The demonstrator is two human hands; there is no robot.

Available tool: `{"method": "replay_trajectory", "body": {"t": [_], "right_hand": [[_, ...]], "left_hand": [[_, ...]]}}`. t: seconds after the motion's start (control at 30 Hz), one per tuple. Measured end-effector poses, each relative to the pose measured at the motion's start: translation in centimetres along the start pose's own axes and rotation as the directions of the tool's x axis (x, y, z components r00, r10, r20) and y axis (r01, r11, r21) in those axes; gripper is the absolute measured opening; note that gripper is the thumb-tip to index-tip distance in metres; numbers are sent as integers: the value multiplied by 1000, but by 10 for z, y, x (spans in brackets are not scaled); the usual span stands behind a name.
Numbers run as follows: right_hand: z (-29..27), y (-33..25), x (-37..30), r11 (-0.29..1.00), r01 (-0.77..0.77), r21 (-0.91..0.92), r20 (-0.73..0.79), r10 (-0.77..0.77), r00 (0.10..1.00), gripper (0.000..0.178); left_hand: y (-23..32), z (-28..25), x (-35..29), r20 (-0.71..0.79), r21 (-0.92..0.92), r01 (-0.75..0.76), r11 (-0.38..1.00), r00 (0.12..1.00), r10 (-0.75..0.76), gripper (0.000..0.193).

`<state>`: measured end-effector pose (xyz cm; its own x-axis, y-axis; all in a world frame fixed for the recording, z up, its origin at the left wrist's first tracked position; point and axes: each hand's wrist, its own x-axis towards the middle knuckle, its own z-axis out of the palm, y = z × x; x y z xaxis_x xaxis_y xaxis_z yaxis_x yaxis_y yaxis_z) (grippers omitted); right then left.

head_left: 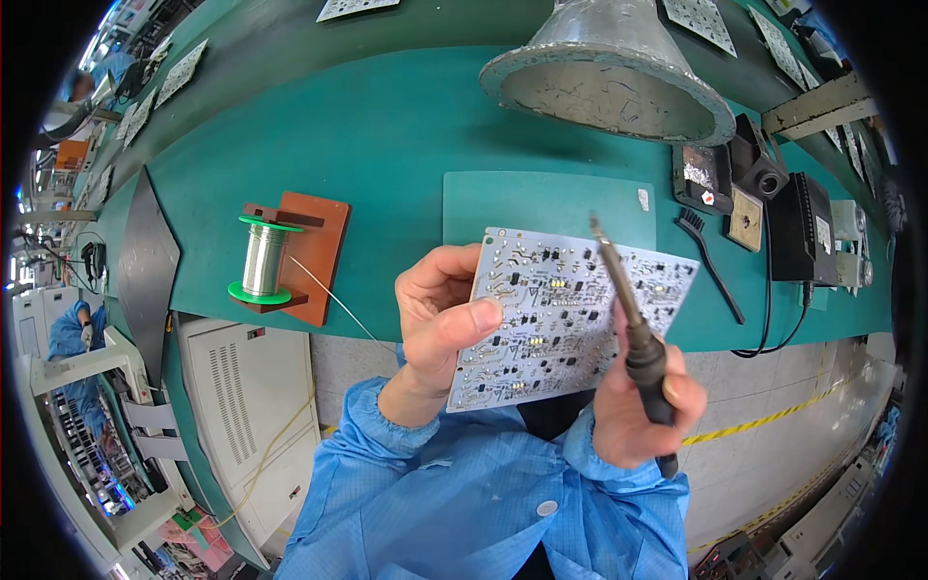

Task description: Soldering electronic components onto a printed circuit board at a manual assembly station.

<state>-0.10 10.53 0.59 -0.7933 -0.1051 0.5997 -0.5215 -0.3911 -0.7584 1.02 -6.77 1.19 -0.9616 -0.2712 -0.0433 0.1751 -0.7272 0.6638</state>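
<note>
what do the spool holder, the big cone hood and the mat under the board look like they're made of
Spool holder: reddish-brown, matte, flat slabs, probably wood or a laminate board; the look leaves it open.
Cone hood: dull grey metal, seemingly aluminium, with a crinkled, foil-like skin.
Mat: green, smooth and matte, likely rubber or silicone sheet with rounded corners.

Electronics workshop (solder spool (pixel 263 261), fume hood (pixel 609 72))
</note>
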Motion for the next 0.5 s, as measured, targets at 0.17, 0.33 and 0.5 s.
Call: {"method": "replay_trajectory", "body": {"t": [0.17, 0.33, 0.5], "right_hand": [[-29, -21, -1, 935, 179, -305, -136, -229, 964, 50], [-65, -35, 11, 804, 22, -594, -127, -121, 984, 46], [-59, -36, 5, 854, -79, -515, -209, -36, 977, 53]], "left_hand": [[11, 6, -8, -31, -85, 37, 996, 999, -40, 41], [16, 11, -14, -13, -189, 72, 979, 997, -76, 40], [16, 16, -16, -25, -192, 84, 978, 996, -90, 40]]}}
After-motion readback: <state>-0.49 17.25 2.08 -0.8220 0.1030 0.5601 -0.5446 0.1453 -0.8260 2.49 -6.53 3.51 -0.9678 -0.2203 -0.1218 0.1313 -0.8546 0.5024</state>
